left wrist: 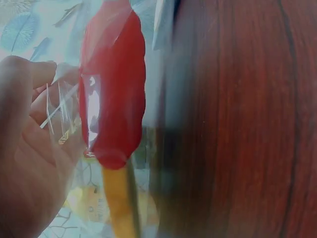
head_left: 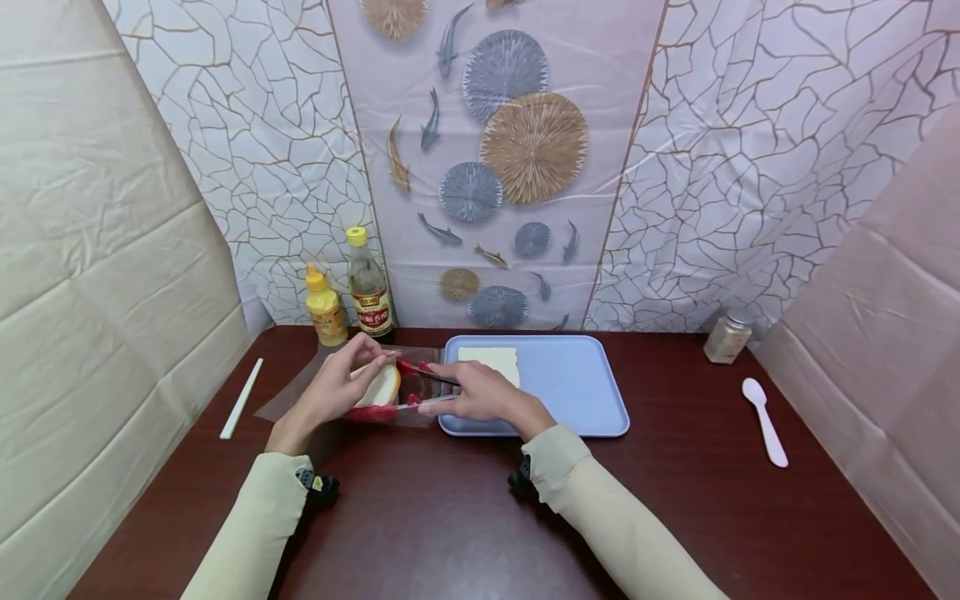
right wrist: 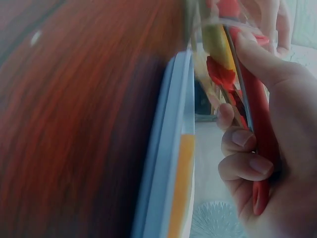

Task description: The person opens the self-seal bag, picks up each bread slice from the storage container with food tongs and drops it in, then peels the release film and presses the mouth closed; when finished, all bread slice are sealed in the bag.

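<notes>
1. Since the bread slice [head_left: 385, 387] looks light, soft & easily dented, it'll prob. squash or tear under a hard squeeze; best hold = broad & gentle, nr the firmer crust.
2. Its spot: between the tips of your red-handled tongs [right wrist: 260, 116], L of the blue tray [head_left: 573, 387], over the table. 2nd bread slice [head_left: 491, 358] lies on the tray's L end.
3. Tongs should be stiff, w/ grippy tips; hold them mid-handle.
4. Clear plastic film [head_left: 292, 393] looks thin, limp & prob. slippery; pinch an edge. Can't tell if it's a bag or a sheet.
5. R hand [head_left: 480, 392]: fingers curled round the tongs, thumb along the handle.
6. L hand [head_left: 330, 387]: narrow, thumb & fingertips pinching film right by the bread; exact contact w/ bread unclear.
</notes>
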`<state>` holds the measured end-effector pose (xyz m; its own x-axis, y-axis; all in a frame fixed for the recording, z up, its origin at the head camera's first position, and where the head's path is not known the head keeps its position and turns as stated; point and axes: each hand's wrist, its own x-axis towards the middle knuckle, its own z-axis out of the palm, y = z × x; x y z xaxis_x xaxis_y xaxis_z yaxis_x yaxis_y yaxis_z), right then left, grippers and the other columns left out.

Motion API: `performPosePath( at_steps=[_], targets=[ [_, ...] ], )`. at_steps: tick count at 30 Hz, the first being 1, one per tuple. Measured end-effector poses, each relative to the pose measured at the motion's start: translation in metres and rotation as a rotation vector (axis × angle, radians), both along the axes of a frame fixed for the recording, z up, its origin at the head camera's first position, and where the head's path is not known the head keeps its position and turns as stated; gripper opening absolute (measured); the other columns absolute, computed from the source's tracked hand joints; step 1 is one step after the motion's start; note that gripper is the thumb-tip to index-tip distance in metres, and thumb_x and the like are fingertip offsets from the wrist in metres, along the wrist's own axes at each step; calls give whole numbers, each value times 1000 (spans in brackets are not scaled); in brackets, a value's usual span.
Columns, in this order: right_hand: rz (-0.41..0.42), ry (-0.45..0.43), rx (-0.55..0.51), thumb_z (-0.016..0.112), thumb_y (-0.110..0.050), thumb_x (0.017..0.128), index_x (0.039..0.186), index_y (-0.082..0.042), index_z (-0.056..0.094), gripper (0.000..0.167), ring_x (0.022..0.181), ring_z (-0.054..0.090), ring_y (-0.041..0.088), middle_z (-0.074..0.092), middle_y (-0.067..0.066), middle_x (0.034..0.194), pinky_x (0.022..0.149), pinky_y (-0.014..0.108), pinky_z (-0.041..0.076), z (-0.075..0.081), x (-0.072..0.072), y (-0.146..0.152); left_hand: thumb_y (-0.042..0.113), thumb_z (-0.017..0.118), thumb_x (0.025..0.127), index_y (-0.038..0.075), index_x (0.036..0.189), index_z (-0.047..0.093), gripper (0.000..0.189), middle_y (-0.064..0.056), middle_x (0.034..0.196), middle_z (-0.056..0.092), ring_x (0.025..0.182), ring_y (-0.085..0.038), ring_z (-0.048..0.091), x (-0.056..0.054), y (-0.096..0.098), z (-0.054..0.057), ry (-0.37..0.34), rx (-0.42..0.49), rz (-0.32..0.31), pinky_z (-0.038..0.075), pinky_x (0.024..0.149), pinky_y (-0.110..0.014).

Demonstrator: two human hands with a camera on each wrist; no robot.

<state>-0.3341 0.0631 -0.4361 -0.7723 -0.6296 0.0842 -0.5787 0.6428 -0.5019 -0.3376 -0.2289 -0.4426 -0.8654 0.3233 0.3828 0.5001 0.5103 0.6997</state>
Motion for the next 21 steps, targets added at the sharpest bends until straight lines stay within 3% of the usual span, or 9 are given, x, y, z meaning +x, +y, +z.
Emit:
performPosePath(
  at_steps=[2, 3, 8, 11, 16, 21],
  targets=[
    [2, 9, -8, 73, -63, 98, 163, -19, 49, 82, 97, 66, 15, 73, 5, 140, 89, 33, 53, 0, 0, -2, 24, 68, 109, 13, 116, 59, 15, -9, 115, 78, 124, -31, 75, 0, 1, 0, -6, 3, 0, 60, 103, -53],
    [-4, 13, -11, 73, -63, 98, 163, -18, 49, 82, 96, 65, 14, 71, 4, 146, 88, 32, 53, -2, 0, -3, 25, 67, 109, 14, 116, 59, 16, -8, 114, 79, 122, -28, 75, 0, 1, 0, -6, -5, 8, 61, 102, -50],
    [-30, 18, -5, 73, -64, 97, 162, -13, 50, 86, 94, 63, 14, 71, 10, 145, 84, 31, 52, -7, -3, -8, 25, 67, 109, 14, 116, 60, 15, -6, 111, 77, 110, -24, 76, 0, 4, -2, -29, -6, 11, 59, 91, -32],
    [-42, 3, 19, 73, -66, 96, 162, -11, 49, 90, 87, 61, 14, 77, 13, 121, 80, 31, 51, -9, -3, -7, 24, 66, 110, 14, 116, 60, 13, -7, 110, 75, 109, -22, 75, -2, 5, -6, -40, -22, -15, 57, 89, -28],
    [-58, -21, 27, 74, -69, 95, 164, -14, 47, 92, 80, 59, 12, 74, 4, 102, 75, 31, 50, -9, -1, 1, 23, 66, 110, 17, 113, 59, 9, -8, 110, 77, 105, -15, 72, -1, 4, -12, -47, -97, -24, 54, 86, -30],
    [-60, -13, 38, 75, -68, 94, 165, -18, 46, 91, 70, 55, 10, 67, -4, 85, 69, 30, 49, -5, 1, 13, 21, 65, 110, 16, 114, 59, 9, -9, 109, 77, 103, -19, 72, -1, 3, -15, -55, -124, -22, 54, 87, -35]
  ],
)
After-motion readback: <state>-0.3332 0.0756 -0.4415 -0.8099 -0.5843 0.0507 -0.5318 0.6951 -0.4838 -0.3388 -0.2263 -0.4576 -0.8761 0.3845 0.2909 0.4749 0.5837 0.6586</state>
